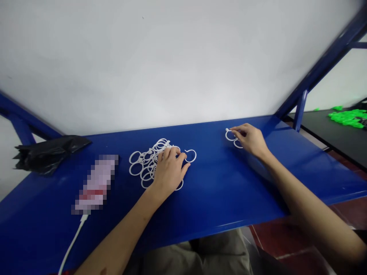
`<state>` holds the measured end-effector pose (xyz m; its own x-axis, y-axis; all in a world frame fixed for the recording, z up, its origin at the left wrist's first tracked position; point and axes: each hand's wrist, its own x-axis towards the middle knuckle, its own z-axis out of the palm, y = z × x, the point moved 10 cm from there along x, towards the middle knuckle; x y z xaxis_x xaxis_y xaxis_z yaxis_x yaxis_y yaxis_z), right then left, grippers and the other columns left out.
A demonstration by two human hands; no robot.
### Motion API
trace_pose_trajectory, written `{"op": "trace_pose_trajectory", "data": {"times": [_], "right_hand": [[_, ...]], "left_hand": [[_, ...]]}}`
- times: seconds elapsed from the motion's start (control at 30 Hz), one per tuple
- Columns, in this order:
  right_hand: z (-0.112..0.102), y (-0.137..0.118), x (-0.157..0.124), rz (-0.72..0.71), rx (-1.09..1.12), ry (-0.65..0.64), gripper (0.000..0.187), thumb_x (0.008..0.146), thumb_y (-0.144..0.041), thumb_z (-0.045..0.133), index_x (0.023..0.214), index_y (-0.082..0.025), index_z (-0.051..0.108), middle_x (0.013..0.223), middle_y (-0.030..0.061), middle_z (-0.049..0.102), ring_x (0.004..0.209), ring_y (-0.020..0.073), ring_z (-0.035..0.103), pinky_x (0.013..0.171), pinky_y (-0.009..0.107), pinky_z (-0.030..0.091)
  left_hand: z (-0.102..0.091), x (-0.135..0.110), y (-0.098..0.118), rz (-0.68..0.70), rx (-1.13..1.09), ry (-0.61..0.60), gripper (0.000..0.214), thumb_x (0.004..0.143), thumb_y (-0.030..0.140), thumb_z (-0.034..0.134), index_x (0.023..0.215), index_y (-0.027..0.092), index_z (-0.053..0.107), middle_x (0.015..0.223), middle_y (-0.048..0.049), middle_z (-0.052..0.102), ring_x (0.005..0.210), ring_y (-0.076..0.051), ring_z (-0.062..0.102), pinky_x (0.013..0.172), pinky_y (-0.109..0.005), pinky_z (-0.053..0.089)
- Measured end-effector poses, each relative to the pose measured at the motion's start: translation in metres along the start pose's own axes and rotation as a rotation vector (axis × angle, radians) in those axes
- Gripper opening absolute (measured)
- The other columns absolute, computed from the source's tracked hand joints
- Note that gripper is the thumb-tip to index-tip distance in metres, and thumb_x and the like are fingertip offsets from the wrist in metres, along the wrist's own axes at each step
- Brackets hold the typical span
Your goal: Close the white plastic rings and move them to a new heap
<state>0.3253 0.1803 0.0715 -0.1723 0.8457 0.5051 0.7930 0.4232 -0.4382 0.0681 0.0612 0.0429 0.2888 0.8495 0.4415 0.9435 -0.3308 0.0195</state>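
My left hand (169, 167) lies over a loose pile of thin white plastic rings (147, 173) on the blue table. Its fingers are spread across the pile, and the thumb stands apart from the index finger. At those fingertips sits one white ring (195, 155) with a gap in its loop; whether the hand presses on it is unclear. Farther right, my right hand (249, 138) is closed, thumb and index finger pinching a white double ring (228, 134) near the table's back edge. The hand covers part of that piece.
On the left of the blue table (218, 191) are a black plastic bag (51, 152) and a blurred-out pinkish item (99, 179) with a white cable (71, 244). Blue frame bars (321, 68) slant beside the wall. Green pieces (348, 117) lie on a black table at right.
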Motion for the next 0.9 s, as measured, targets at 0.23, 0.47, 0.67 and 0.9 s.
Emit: {"op": "trace_pose_trajectory", "data": {"times": [0.23, 0.47, 0.67, 0.9], "right_hand": [[0.007, 0.076, 0.009, 0.299, -0.103, -0.125, 0.018, 0.080, -0.029, 0.065, 0.088, -0.018, 0.076, 0.081, 0.0079, 0.076, 0.074, 0.0214, 0.069, 0.068, 0.031, 0.050], [0.016, 0.070, 0.004, 0.288, -0.147, -0.178, 0.022, 0.084, -0.032, 0.060, 0.089, -0.017, 0.076, 0.087, 0.0091, 0.076, 0.081, 0.0233, 0.069, 0.073, 0.033, 0.049], [-0.002, 0.048, 0.004, 0.190, -0.182, -0.016, 0.024, 0.087, -0.032, 0.057, 0.088, -0.016, 0.075, 0.091, 0.0125, 0.072, 0.088, 0.0258, 0.064, 0.086, 0.042, 0.048], [0.033, -0.069, -0.027, -0.057, 0.293, -0.310, 0.029, 0.095, -0.044, 0.055, 0.100, -0.021, 0.071, 0.095, 0.0051, 0.074, 0.082, 0.0196, 0.066, 0.077, 0.033, 0.050]], "left_hand": [[0.003, -0.001, 0.004, 0.035, -0.049, 0.010, 0.018, 0.094, 0.025, 0.060, 0.108, 0.023, 0.071, 0.098, -0.0089, 0.062, 0.096, -0.027, 0.050, 0.085, -0.045, 0.041], [0.003, 0.001, 0.005, 0.043, -0.087, -0.015, 0.013, 0.093, 0.024, 0.061, 0.093, 0.024, 0.074, 0.093, -0.0069, 0.065, 0.094, -0.027, 0.049, 0.085, -0.044, 0.035], [-0.012, 0.001, 0.012, 0.116, -0.087, 0.084, 0.011, 0.093, 0.024, 0.064, 0.091, 0.027, 0.075, 0.081, -0.0032, 0.063, 0.085, -0.023, 0.048, 0.080, -0.040, 0.032], [-0.027, -0.002, 0.025, 0.252, -0.209, 0.171, 0.015, 0.096, 0.022, 0.059, 0.100, 0.026, 0.074, 0.087, -0.0002, 0.072, 0.086, -0.020, 0.054, 0.082, -0.037, 0.038]]}}
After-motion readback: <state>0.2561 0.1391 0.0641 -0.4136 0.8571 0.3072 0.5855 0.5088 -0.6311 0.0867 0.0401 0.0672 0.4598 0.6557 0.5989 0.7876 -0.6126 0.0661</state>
